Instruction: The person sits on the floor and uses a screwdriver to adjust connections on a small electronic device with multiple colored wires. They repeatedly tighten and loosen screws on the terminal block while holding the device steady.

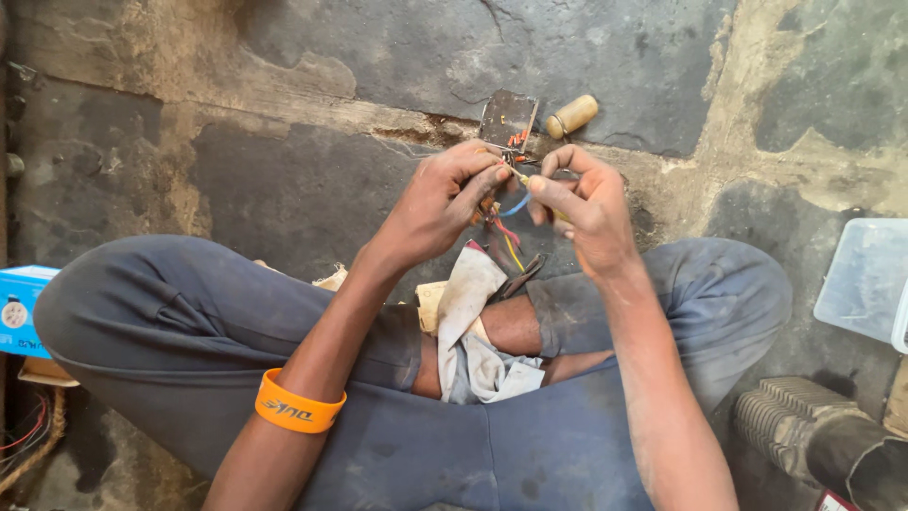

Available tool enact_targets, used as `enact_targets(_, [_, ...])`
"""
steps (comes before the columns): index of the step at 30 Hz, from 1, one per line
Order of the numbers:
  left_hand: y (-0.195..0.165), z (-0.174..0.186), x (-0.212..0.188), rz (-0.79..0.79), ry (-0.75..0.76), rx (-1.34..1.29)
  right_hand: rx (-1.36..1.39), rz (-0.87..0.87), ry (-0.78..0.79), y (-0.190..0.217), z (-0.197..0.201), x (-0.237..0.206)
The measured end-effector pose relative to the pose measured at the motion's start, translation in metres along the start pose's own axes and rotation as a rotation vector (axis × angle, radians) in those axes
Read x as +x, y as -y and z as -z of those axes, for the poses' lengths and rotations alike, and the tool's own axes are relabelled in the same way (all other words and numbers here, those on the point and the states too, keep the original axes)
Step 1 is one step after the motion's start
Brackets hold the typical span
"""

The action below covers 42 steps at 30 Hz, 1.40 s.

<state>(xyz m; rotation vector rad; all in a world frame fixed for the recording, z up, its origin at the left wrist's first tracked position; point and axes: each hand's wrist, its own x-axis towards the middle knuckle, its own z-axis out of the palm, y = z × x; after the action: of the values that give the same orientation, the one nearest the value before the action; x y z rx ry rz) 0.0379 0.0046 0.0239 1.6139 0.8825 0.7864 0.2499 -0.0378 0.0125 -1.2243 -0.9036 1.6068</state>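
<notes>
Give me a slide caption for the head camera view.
Seated cross-legged on stone, left hand and right hand pinch coloured wires.

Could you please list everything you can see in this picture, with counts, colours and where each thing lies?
circuit board: one, dark, on the stone floor just beyond the hands
coloured wires: a small bundle, blue, yellow, red, hanging between the hands
wooden handle: one, tan, on the floor right of the board
cloth: one, dirty white, draped over the crossed legs
blue box: one, at the left edge
plastic container: one, clear, at the right edge
ribbed hose: one, dark grey, lower right
stone floor: grey slabs, underneath everything
wristband: one, orange, on the left wrist
left hand: pinching the wires
right hand: pinching a wire end, opposite
</notes>
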Motion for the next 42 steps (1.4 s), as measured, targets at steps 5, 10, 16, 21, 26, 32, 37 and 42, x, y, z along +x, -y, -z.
enact_targets(5, [0.012,-0.006,-0.003,0.053,0.023,0.268,-0.771,0.398,-0.176,0.004,0.002,-0.007])
enact_targets(10, [0.026,-0.011,-0.004,0.096,-0.052,0.354,-1.015,0.551,-0.297,0.005,-0.012,-0.007])
enact_targets(16, [0.039,-0.021,-0.011,0.129,0.010,0.715,-1.093,0.539,-0.254,0.001,-0.025,-0.007])
enact_targets(21, [0.044,-0.018,-0.022,0.069,0.160,0.727,-0.834,0.188,-0.094,0.004,-0.003,-0.003])
enact_targets(26, [0.042,-0.015,-0.015,0.211,0.258,0.583,-0.158,0.187,0.018,0.010,0.025,0.001])
enact_targets(32, [0.042,-0.020,-0.018,0.205,0.304,0.662,-0.338,0.382,-0.119,-0.003,0.009,0.000])
enact_targets(37, [0.037,-0.029,-0.025,0.059,0.272,0.745,-0.556,0.610,-0.085,-0.006,0.000,-0.005])
enact_targets(42, [0.014,-0.041,-0.030,-0.056,0.330,0.724,-0.414,0.393,-0.123,-0.008,0.008,0.005])
